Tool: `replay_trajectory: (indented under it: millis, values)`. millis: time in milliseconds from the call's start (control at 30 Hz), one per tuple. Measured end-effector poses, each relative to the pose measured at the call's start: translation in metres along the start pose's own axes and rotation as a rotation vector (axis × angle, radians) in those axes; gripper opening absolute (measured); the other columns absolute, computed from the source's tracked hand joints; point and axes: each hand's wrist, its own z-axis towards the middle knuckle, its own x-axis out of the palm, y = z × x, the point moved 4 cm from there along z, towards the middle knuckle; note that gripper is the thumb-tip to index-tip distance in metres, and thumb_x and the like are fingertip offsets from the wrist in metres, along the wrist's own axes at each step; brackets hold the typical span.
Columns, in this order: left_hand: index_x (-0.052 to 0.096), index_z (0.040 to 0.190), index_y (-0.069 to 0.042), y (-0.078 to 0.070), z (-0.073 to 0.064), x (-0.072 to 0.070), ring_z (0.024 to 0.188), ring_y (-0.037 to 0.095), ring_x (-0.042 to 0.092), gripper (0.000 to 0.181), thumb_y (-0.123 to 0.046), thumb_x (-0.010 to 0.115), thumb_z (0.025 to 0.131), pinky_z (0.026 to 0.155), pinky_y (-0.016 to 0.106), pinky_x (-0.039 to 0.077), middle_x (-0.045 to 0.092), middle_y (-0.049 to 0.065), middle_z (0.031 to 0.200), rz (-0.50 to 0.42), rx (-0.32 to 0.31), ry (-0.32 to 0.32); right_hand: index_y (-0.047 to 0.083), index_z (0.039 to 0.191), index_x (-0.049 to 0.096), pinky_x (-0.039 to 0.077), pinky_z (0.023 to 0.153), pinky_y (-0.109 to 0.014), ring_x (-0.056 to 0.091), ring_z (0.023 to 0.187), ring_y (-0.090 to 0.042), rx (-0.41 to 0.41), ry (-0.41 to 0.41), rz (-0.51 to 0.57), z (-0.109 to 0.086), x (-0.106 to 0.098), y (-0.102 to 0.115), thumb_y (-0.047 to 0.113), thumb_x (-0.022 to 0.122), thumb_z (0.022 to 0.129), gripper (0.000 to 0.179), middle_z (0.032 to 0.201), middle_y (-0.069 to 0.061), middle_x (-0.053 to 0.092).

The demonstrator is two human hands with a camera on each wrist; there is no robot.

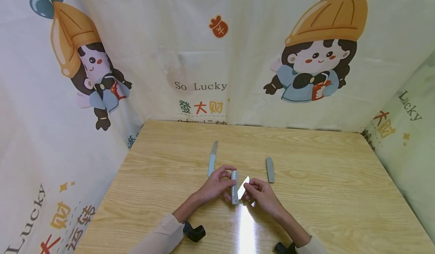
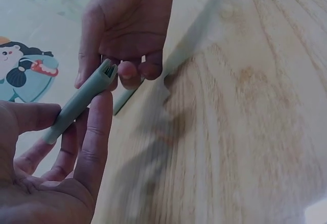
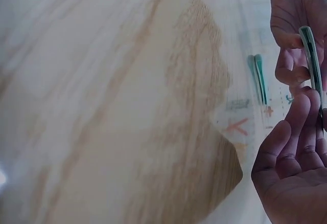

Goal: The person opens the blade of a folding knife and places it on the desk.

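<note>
In the head view my left hand holds a folding knife by its pale grey-green handle, upright between thumb and fingers. The knife's shiny blade stands partly swung out from the handle, at an angle on the right side. My right hand pinches this blade between thumb and fingers. From the left wrist, the slotted end of the handle points toward the right hand. In the right wrist view the handle shows its long slot edge-on, and the blade is mostly hidden.
An unfolded knife with a light blue handle lies just beyond the left hand, blade pointing away. A folded grey knife lies beyond the right hand. The wooden table meets printed cloth at its back and sides.
</note>
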Motion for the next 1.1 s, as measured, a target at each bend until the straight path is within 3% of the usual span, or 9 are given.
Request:
replay_trajectory:
  millis: [267,567,933,1033,1100]
  values:
    - [0.039,0.144,0.006,-0.0021,0.0002,-0.0037,0.077,0.026,0.064,0.049,0.001,0.058,0.099,0.058,0.036,0.059,0.056,0.011,0.105,-0.023,0.004,-0.022,-0.01,0.104,0.061,0.053,0.064,-0.027,0.066,0.074,-0.017,-0.006,-0.024,0.026,-0.0003,-0.0023,-0.0008,0.02,0.058,0.106,0.03,0.086,-0.011,0.07]
    - [0.037,0.144,0.006,-0.0001,0.0005,-0.0079,0.079,0.023,0.064,0.049,-0.001,0.058,0.1,0.06,0.033,0.059,0.056,0.011,0.104,-0.023,-0.007,-0.068,-0.014,0.105,0.06,0.056,0.069,-0.029,0.067,0.075,-0.017,-0.016,-0.045,0.047,0.0005,-0.0029,0.0023,0.017,0.058,0.105,0.03,0.086,-0.012,0.071]
    - [0.033,0.141,0.006,0.0007,-0.0009,-0.0093,0.089,0.019,0.064,0.047,0.001,0.056,0.1,0.063,0.034,0.059,0.058,0.01,0.103,-0.112,0.003,-0.165,-0.01,0.103,0.064,0.056,0.076,-0.033,0.068,0.077,-0.019,0.009,-0.125,0.067,0.0019,-0.0049,0.0046,0.019,0.06,0.104,0.029,0.084,-0.012,0.071]
    - [0.031,0.14,0.006,0.0018,-0.0007,-0.009,0.09,0.02,0.064,0.046,0.002,0.055,0.101,0.066,0.037,0.06,0.057,0.012,0.104,-0.12,-0.003,-0.163,-0.011,0.104,0.064,0.056,0.077,-0.033,0.068,0.076,-0.018,0.013,-0.145,0.068,0.0012,-0.0061,0.0038,0.017,0.06,0.104,0.029,0.085,-0.012,0.071]
    - [0.031,0.141,0.006,0.0004,-0.0018,-0.0092,0.093,0.022,0.062,0.045,0.0,0.053,0.103,0.069,0.04,0.06,0.055,0.014,0.108,-0.077,0.0,-0.143,-0.011,0.102,0.063,0.057,0.077,-0.032,0.068,0.075,-0.017,0.02,-0.157,0.074,0.0006,-0.0069,0.0029,0.017,0.06,0.104,0.028,0.084,-0.012,0.071]
